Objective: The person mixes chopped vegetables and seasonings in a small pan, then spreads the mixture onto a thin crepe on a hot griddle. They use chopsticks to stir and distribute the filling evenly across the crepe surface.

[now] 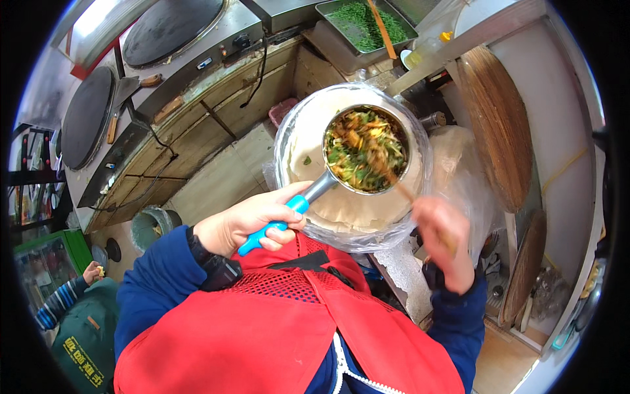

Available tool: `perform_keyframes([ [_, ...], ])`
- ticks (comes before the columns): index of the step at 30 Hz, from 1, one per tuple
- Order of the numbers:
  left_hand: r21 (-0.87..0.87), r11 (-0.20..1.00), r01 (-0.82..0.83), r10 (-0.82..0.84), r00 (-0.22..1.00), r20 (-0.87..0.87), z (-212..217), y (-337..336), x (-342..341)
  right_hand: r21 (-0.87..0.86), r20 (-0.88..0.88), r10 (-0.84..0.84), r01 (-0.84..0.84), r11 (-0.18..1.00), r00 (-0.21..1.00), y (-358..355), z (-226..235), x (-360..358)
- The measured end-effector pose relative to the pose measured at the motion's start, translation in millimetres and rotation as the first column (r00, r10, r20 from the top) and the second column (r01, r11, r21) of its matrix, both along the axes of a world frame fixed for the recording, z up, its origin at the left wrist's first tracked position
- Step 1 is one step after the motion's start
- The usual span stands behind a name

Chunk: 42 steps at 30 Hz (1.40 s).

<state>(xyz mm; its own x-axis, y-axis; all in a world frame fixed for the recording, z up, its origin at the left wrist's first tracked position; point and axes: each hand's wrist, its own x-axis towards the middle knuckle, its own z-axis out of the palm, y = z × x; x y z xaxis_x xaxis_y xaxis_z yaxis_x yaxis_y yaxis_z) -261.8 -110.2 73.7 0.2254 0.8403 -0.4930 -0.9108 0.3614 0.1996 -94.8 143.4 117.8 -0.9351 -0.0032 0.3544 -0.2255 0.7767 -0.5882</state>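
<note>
– So, reading the view as a clock face, where is the pan?

– Between one and two o'clock, just off the middle. It is round and metal, with a bright blue grip that slants toward eight

– And what is each hand doing?

– The left hand, between eight and nine, is wrapped round the blue grip, thumb laid along it. The right hand, between three and four, is curled round a thin wooden stick that reaches into the pan; hand and stick are both blurred

– What's in the pan?

– A shredded vegetable mix, green, orange and pale, glossy with a dark sauce

– Underneath?

– A wide round stack of pale, thin sheets in clear plastic. I can't tell whether the pan touches them or is held just above

– Anything farther out?

– A metal tray of chopped greens between twelve and one, a round wooden board leaning just past two, one dark griddle between ten and eleven, another between nine and ten, and at eight a person in a green garment
</note>
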Motion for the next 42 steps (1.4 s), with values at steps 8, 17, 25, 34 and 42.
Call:
perform_keyframes([
  [8, 0.106, 0.992, -0.072, 0.066, 0.996, 0.056, -14.9, -6.7, 1.4, -0.045, 0.106, 0.059, -0.054, 0.998, 0.993, -7.3, 10.2, -2.0],
  [17, 0.103, 0.991, -0.09, 0.075, 0.987, 0.14, -15.7, -9.4, -0.3, 0.041, 0.067, 0.11, -0.113, 0.993, 0.992, -12.1, 15.7, -7.3],
  [25, 0.129, 0.989, -0.07, 0.048, 0.985, 0.166, -16.0, -4.1, 0.0, -0.073, 0.114, -0.05, 0.058, 0.996, 0.992, -6.0, 11.3, -11.0],
  [34, 0.147, 0.988, -0.049, 0.028, 0.99, 0.139, -21.1, -0.1, -0.2, -0.137, 0.0, -0.119, 0.118, 0.984, 0.993, -0.8, 12.1, -19.3],
  [42, 0.119, 0.992, -0.044, 0.026, 0.988, 0.149, -25.7, 6.3, 1.8, -0.152, 0.148, -0.262, 0.283, 0.947, 0.954, 3.2, 14.1, -13.8],
])
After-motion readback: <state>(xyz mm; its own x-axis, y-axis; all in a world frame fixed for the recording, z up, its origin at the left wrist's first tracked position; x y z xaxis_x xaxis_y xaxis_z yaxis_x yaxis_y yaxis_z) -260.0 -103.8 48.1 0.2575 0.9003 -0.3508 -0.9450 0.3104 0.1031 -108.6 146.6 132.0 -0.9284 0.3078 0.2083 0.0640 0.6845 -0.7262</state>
